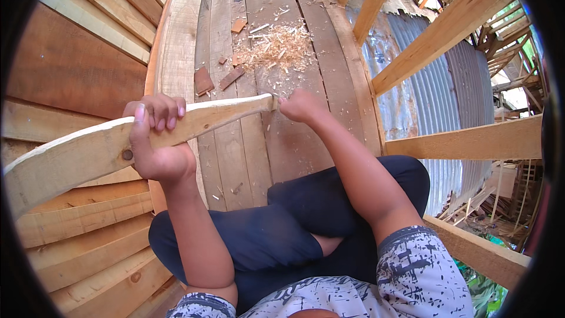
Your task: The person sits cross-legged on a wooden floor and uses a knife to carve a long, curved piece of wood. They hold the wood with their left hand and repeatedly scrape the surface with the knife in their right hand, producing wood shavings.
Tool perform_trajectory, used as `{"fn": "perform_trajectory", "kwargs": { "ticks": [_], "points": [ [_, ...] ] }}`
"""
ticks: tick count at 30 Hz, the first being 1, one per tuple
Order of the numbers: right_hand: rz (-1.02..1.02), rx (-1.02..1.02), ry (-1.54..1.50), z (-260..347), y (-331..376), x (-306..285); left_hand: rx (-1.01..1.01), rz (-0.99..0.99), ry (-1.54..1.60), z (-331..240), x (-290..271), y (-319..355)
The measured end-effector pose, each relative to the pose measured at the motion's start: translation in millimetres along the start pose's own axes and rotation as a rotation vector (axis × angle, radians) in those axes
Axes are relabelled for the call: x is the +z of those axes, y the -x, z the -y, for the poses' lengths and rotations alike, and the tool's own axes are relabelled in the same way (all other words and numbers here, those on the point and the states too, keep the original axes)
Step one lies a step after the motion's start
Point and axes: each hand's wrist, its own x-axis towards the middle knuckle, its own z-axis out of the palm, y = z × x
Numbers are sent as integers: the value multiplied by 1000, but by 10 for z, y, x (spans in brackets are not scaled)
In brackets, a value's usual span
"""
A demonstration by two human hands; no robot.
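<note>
A long, curved wooden board point(88, 153) slants across from the left edge to the middle, its upper edge pale and freshly cut, with a dark knot near my grip. My left hand point(156, 135) is wrapped round it, fingers over the upper edge. At the board's narrow far end, my right hand point(301, 106) is closed in a fist. A thin dark sliver shows between that fist and the board's tip, too small to name; whatever the fingers hold is mostly hidden.
Wood shavings point(282, 47) and small brown offcuts point(204, 81) lie on the plank floor point(235, 165) ahead of my crossed legs. Stacked planks form a wall point(82, 65) at the left. Wooden rails point(465, 141) and corrugated metal sheets point(424, 70) stand at the right.
</note>
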Motion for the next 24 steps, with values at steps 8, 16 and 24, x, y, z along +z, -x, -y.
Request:
{"fn": "perform_trajectory", "kwargs": {
  "ticks": [8, 16, 24],
  "points": [
    [63, -92, -119, 405, 284, -98, 36, 24, 12, 1, -8, 16],
    [-60, -93, -155, 334, 165, 64, 1, -3, 10, -21, -83, 7],
    [-20, -49, 17, 321, 195, -47, 12, 21, 15, -24, -62, 4]
  ]
}}
